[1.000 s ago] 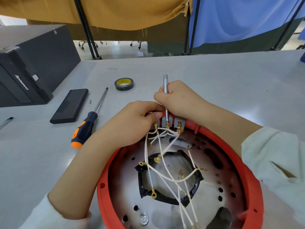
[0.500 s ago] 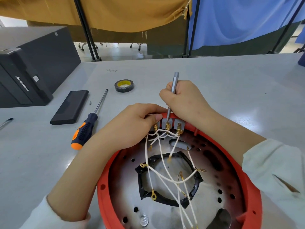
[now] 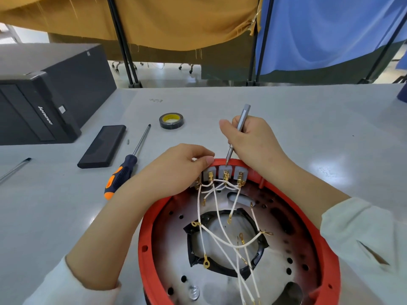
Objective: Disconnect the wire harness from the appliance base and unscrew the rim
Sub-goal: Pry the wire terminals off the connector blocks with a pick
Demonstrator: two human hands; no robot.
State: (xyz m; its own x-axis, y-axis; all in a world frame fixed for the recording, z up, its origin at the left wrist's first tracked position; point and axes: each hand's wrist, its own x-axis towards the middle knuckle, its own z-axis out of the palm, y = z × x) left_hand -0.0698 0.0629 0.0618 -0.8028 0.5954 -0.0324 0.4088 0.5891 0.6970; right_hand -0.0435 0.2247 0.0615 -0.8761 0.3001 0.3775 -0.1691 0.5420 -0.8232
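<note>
The round appliance base with a red rim (image 3: pixel 154 219) lies in front of me, its metal inside facing up. White wires (image 3: pixel 217 216) with gold ring terminals run from grey terminal blocks (image 3: pixel 224 171) at the rim's far edge across the black centre ring. My right hand (image 3: pixel 253 142) grips a thin grey precision screwdriver (image 3: pixel 241 122), tilted, with its tip at the top of the middle block. My left hand (image 3: pixel 178 170) grips the rim beside the left block, thumb at its edge.
An orange-and-black screwdriver (image 3: pixel 123 172) lies left of the base. Beyond it are a flat black case (image 3: pixel 102 146), a roll of black tape (image 3: pixel 171 121) and a black computer tower (image 3: pixel 44 91). A loose silver piece (image 3: pixel 193 292) rests inside the base.
My right hand has tilted the precision screwdriver so its top leans right, and it has risen slightly. The terminal blocks show more fully. My left hand has stayed in place.
</note>
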